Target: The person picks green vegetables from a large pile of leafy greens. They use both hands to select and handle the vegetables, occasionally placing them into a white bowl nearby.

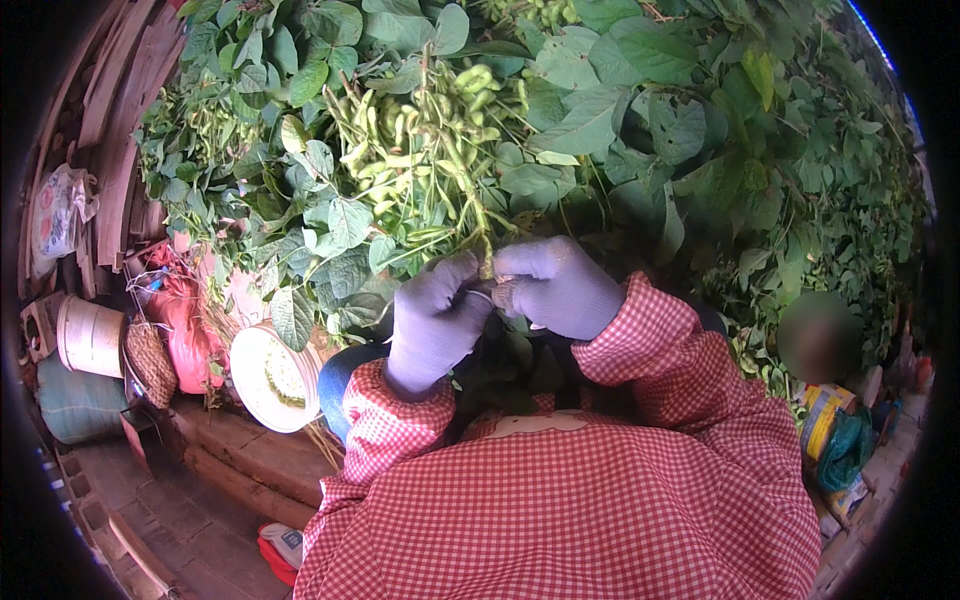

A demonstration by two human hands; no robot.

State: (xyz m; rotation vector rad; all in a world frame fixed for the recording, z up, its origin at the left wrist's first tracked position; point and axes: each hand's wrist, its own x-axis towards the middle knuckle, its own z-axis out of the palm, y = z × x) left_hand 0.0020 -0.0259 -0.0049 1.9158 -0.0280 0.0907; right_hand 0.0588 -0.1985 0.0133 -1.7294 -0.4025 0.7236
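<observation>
My left hand (439, 322) and my right hand (562, 289), both in grey knitted gloves, meet in front of my lap. Their curled fingers close around the lower end of a soybean stalk (480, 206). From there the stalk points away from me, thick with plump green soybean pods (397, 150). Broad soybean leaves (349, 221) hang left of it. The fingertips partly hide the stalk's cut end. A thin pale strand shows by my left thumb; what it is, I cannot tell.
Leafy soybean plants (600, 120) are heaped before me and to the right. At my left knee, a white bucket (247, 375) contains green pods or beans. Farther left are a whitish pail (90, 335), a red plastic bag (184, 330) and stacked boards (124, 135). A blurred patch lies at right.
</observation>
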